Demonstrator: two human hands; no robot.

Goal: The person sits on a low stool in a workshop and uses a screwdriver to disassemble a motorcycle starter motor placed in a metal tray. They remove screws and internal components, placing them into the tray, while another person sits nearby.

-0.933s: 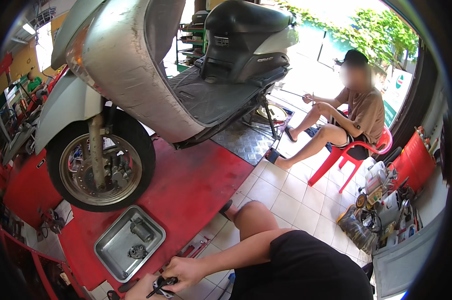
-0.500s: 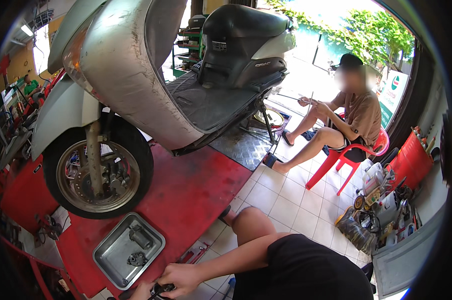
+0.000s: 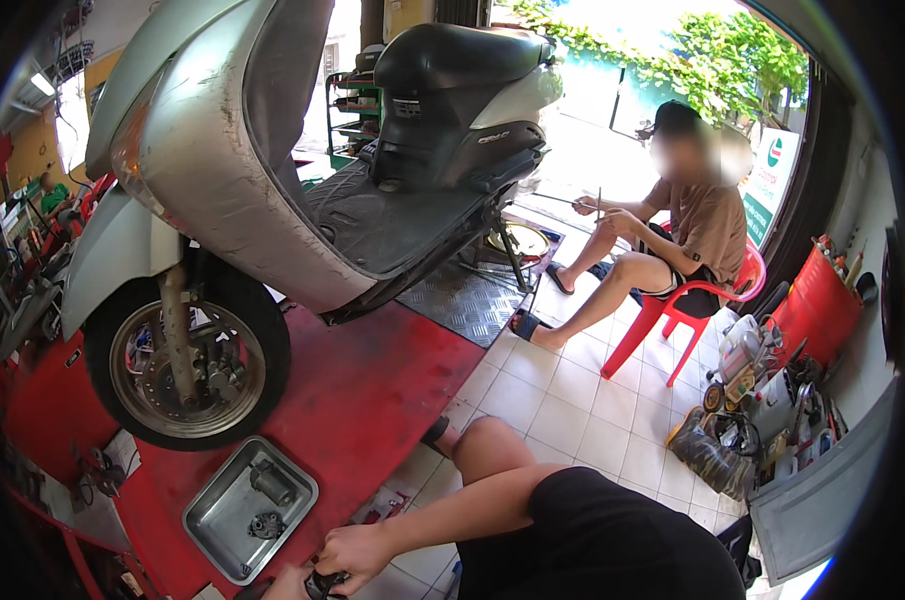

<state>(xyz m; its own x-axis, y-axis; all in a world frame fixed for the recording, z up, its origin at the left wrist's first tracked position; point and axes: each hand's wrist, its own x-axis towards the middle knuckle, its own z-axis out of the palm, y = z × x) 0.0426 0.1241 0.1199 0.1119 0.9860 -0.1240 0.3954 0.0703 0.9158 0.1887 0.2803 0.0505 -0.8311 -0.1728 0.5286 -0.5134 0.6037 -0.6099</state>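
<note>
At the lower edge of the head view, my right hand (image 3: 354,556) is closed round a small dark metal-and-black part (image 3: 325,582). My left hand (image 3: 290,584) meets it from the other side, with its fingers closed against the same part. The picture's edge cuts off much of the left hand and the part, so its kind does not show. Just beyond my hands lies a shallow metal tray (image 3: 198,519). In it are a grey cylindrical motor-like part (image 3: 272,483) and a smaller round metal part (image 3: 265,526).
The tray rests on a red lift platform (image 3: 372,400), below a silver scooter (image 3: 207,150) with its front wheel (image 3: 187,365) close by. At the right, another person (image 3: 707,220) sits on a red plastic chair (image 3: 662,320). Bottles and tools (image 3: 762,400) crowd the right wall.
The view has shifted slightly, so the scooter and the seated person appear further left. My hands stay together on the dark part, with little visible movement.
</note>
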